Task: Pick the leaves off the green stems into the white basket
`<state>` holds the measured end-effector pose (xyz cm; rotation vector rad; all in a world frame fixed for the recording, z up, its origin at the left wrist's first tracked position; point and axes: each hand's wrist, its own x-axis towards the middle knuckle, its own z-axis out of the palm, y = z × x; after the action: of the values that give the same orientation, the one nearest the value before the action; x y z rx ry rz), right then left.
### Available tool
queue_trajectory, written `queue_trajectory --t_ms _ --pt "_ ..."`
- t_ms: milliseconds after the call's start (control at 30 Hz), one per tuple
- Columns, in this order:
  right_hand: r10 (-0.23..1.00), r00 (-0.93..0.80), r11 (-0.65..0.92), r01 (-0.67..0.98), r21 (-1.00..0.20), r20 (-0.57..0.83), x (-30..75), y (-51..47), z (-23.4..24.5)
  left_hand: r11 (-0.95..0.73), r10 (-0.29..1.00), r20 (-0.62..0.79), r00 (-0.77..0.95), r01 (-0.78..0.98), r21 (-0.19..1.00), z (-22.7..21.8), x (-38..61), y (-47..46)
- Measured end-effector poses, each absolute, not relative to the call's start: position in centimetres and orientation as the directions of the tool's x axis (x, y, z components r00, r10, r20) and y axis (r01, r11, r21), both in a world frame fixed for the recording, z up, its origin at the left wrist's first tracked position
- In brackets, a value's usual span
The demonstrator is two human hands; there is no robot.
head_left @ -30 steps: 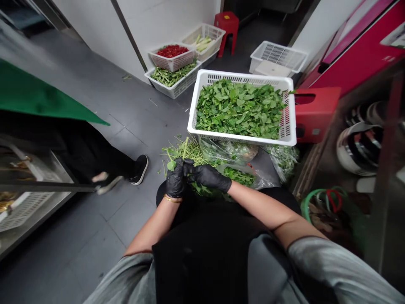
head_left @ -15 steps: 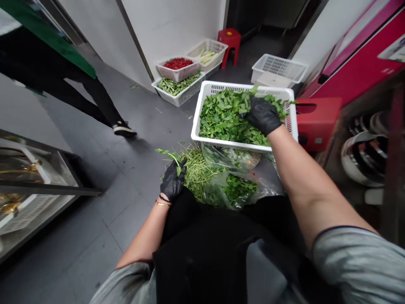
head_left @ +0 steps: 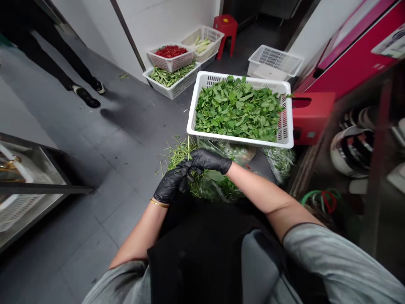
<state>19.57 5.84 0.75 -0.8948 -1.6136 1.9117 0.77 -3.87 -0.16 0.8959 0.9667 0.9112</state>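
Both my hands wear black gloves and meet just in front of my lap. My left hand (head_left: pixel 170 186) is closed on a thin green stem (head_left: pixel 188 145) that sticks up between the hands. My right hand (head_left: pixel 209 160) curls onto the same stem beside the left fingertips. Under them lies a pile of bare green stems (head_left: pixel 177 155) on the floor and a clear plastic bag of leafy greens (head_left: pixel 218 185). Just beyond stands a white plastic basket (head_left: pixel 240 141) heaped with picked green leaves (head_left: pixel 237 107).
A red stool (head_left: pixel 311 116) stands right of the basket. Farther back sit white baskets of red chillies (head_left: pixel 171 52), green beans (head_left: pixel 167 76), pale stalks (head_left: pixel 202 42), an empty one (head_left: pixel 274 61), and a red stool (head_left: pixel 225 25). Another person's legs (head_left: pixel 84 90) are upper left. Steel shelves flank both sides.
My right hand came back from the basket of leaves to join the left hand on a stem. The other person walked farther away to the upper left.
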Motion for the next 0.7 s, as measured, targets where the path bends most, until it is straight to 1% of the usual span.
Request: queue_trajectory --t_ms 33,67,100,133,167,200,233,333,367,400,433,500,533,567,600,633,700 --pt "0.789 -0.589 -0.199 0.028 -0.98 -0.177 20.4 6.2 1.1 0.336 0.924 -0.276 0.263 -0.219 0.916 0.0 0.8 -3.9" --pt "0.875 -0.456 -0.191 -0.013 -0.981 -0.164 21.3 6.6 1.5 0.316 0.936 -0.268 0.227 -0.21 0.925 0.0 0.8 -3.9" --pt "0.951 -0.277 -0.159 -0.062 -0.985 -0.136 22.2 6.7 2.0 0.296 0.946 -0.26 0.196 -0.184 0.937 0.1 0.8 -4.0" --pt "0.99 -0.098 -0.109 -0.096 -0.989 -0.099 22.9 6.6 2.5 0.275 0.954 -0.252 0.163 -0.136 0.952 0.1 0.7 -4.1" --pt "0.998 0.026 -0.062 -0.101 -0.993 -0.065 23.3 6.3 3.1 0.259 0.96 -0.249 0.13 -0.067 0.963 0.0 0.6 -4.2" --pt "0.997 0.071 -0.03 -0.083 -0.996 -0.036 23.5 5.7 3.5 0.25 0.963 -0.25 0.098 0.013 0.968 -0.1 0.6 -4.3" --pt "0.999 0.036 -0.011 -0.044 -0.999 -0.013 23.2 4.9 3.9 0.242 0.966 -0.249 0.073 0.096 0.966 -0.2 0.6 -4.5" --pt "0.963 -0.268 0.052 0.149 -0.988 0.01 21.2 3.2 4.2 0.173 0.978 -0.201 0.06 0.309 0.935 -0.5 0.7 -4.9" --pt "0.95 -0.313 0.065 0.197 -0.978 0.0 20.5 3.3 4.1 0.147 0.982 -0.179 0.066 0.343 0.928 -0.5 0.7 -5.1" --pt "0.952 -0.304 0.057 0.214 -0.975 -0.011 20.2 3.8 4.0 0.137 0.982 -0.175 0.075 0.357 0.924 -0.5 0.7 -5.2" --pt "0.968 -0.248 0.029 0.195 -0.98 -0.021 20.2 4.5 3.8 0.149 0.979 -0.189 0.081 0.348 0.925 -0.4 0.7 -5.4" --pt "0.997 -0.062 -0.049 0.072 -0.996 -0.054 21.2 6.1 3.3 0.215 0.966 -0.242 0.092 0.239 0.947 -0.1 0.6 -5.7" --pt "0.997 0.01 -0.079 0.003 -0.997 -0.079 21.9 6.6 3.0 0.244 0.96 -0.26 0.109 0.141 0.959 0.0 0.6 -5.8" --pt "0.994 0.032 -0.107 -0.043 -0.993 -0.109 22.6 6.7 2.7 0.259 0.957 -0.259 0.129 0.023 0.966 0.2 0.7 -5.7" --pt "0.989 0.006 -0.144 -0.059 -0.988 -0.145 23.0 6.4 2.3 0.257 0.96 -0.242 0.139 -0.101 0.961 0.2 0.9 -5.6" --pt "0.979 -0.072 -0.195 -0.055 -0.979 -0.191 23.0 5.6 1.8 0.241 0.968 -0.218 0.128 -0.21 0.948 0.2 1.2 -5.3" --pt "0.914 -0.301 -0.295 -0.031 -0.955 -0.273 22.0 3.4 0.8 0.201 0.98 -0.191 0.063 -0.325 0.924 0.0 2.1 -4.4"
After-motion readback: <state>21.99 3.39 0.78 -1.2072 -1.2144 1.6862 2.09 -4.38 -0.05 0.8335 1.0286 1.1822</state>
